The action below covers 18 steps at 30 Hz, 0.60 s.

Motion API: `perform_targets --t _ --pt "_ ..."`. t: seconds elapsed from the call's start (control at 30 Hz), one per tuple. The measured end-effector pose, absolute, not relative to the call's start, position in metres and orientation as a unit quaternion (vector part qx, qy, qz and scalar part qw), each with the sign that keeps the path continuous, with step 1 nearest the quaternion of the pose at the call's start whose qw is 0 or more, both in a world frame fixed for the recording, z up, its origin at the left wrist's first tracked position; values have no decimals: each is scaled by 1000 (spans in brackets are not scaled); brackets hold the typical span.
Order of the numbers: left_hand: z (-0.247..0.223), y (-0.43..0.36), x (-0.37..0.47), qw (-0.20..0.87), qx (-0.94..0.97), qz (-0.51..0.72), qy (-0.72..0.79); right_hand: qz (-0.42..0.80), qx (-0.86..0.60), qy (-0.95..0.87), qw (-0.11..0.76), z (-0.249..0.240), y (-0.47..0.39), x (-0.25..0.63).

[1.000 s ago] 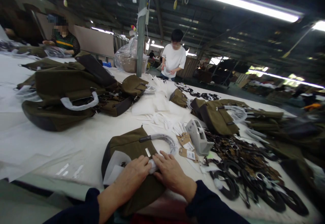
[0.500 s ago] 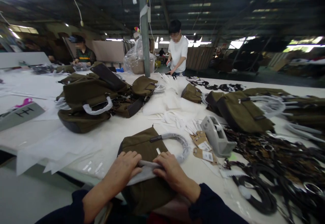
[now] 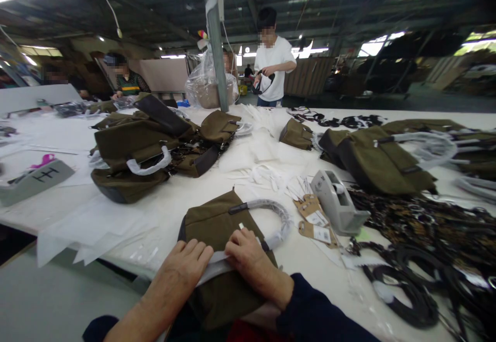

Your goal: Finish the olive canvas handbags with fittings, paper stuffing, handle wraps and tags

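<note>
An olive-green bag (image 3: 217, 220) lies flat at the near edge of the white table (image 3: 155, 202). Its curved handle (image 3: 273, 212) is wrapped in clear plastic. A strip of white wrapping paper (image 3: 215, 268) runs across the bag's front. My left hand (image 3: 186, 264) presses flat on the left end of that strip, fingers together. My right hand (image 3: 248, 254) grips the strip's right end, close to the base of the handle. Dark blue sleeves cover both forearms.
A grey tape dispenser (image 3: 335, 202) and brown hang tags (image 3: 312, 218) sit right of the bag. Black straps (image 3: 422, 249) pile at the right. More olive bags (image 3: 132, 151) lie behind. A person in a white shirt (image 3: 273, 58) stands across the table, others sit far left.
My right hand has slid up the paper strip towards the handle base, and my left hand has flattened. The view shifted slightly left. The person in white now holds a black strap up.
</note>
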<state>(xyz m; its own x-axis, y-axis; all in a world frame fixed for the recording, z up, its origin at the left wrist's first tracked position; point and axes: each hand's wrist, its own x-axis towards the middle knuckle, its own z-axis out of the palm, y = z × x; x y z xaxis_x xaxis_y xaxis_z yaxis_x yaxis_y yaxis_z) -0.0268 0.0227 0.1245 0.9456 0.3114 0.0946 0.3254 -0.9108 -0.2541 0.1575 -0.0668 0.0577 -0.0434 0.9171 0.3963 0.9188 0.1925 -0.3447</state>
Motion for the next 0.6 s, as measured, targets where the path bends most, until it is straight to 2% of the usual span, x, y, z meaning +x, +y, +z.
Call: perform_targets --t 0.2,0.33,0.6 --pt "123 19 -51 94 -988 -62 -104 -37 -611 -745 264 63 -71 155" --pt "117 24 -63 42 -995 -75 -56 -42 -584 -778 227 68 -76 155" --pt "142 24 -62 -205 -967 3 -149 -35 -572 -794 203 77 -83 156"
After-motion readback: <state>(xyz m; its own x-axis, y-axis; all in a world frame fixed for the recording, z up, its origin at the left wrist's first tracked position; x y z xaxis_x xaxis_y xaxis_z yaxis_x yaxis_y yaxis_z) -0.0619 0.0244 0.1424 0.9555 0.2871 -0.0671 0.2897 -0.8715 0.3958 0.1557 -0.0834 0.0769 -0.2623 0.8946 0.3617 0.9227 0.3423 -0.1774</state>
